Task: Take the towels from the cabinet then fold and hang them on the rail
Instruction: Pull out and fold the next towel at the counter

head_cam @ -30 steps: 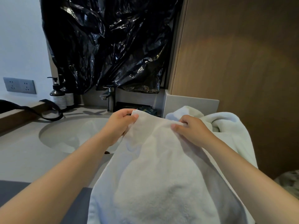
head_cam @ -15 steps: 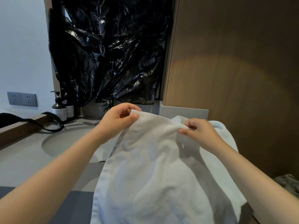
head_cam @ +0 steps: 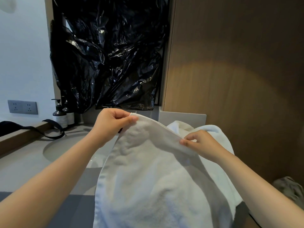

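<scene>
Broadly, a wood-panelled wall (head_cam: 238, 63) fills the right of the view, and a crumpled black plastic sheet (head_cam: 107, 55) hangs over the back of the vanity. Below them a white towel (head_cam: 148, 178) is held up over the grey countertop (head_cam: 21, 170), draping from its top edge down towards the viewer, beside the round basin (head_cam: 69, 150). More white towelling (head_cam: 181, 127) lies heaped just behind it, against the panel. The left hand (head_cam: 111, 124) pinches the towel's upper corner between thumb and curled fingers. The right hand (head_cam: 202, 143) nips the same edge farther along between thumb and fingertips; whether it has the far corner cannot be told. No rail is in view. By appearance, the towel is being squared for a fold. Risks: the right-hand nip looks light, so the edge could slip free or the fold run crooked, and the hanging cloth could brush into the basin. Pump bottles (head_cam: 59, 115) stand well apart at the left.
</scene>
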`<action>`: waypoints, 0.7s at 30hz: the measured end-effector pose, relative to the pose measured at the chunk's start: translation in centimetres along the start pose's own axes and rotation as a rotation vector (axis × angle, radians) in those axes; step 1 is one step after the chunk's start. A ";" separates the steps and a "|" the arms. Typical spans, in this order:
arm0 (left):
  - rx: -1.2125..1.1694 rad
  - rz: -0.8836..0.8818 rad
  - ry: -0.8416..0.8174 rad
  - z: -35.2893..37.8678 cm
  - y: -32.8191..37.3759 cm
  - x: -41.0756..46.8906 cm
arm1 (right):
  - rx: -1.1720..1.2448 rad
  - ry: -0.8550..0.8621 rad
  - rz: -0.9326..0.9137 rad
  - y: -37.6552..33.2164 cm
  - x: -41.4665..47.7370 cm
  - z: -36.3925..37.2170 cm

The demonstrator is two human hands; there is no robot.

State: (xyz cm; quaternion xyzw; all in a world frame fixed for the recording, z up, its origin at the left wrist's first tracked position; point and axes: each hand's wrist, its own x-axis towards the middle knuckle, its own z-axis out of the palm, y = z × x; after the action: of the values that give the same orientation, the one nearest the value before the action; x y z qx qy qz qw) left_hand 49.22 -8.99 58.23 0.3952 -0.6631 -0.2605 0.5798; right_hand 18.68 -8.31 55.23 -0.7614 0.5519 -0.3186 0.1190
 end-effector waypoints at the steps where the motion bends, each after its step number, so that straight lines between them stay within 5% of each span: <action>1: -0.007 0.006 0.010 0.1 0.1 0.0 | 0.013 0.028 -0.013 0.1 0.0 -0.1; 9: 0.005 -0.009 0.291 0.1 0.1 0.8 | -0.079 0.126 -0.021 2.1 -1.0 -2.5; 21: 0.110 0.014 0.418 0.5 0.4 0.5 | -0.367 0.298 0.110 5.3 -5.2 -7.0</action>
State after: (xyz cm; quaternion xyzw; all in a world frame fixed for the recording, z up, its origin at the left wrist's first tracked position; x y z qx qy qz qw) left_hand 48.62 -9.25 58.78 0.4671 -0.5443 -0.1320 0.6842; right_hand 9.37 -4.32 55.95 -0.6836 0.6527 -0.3150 -0.0869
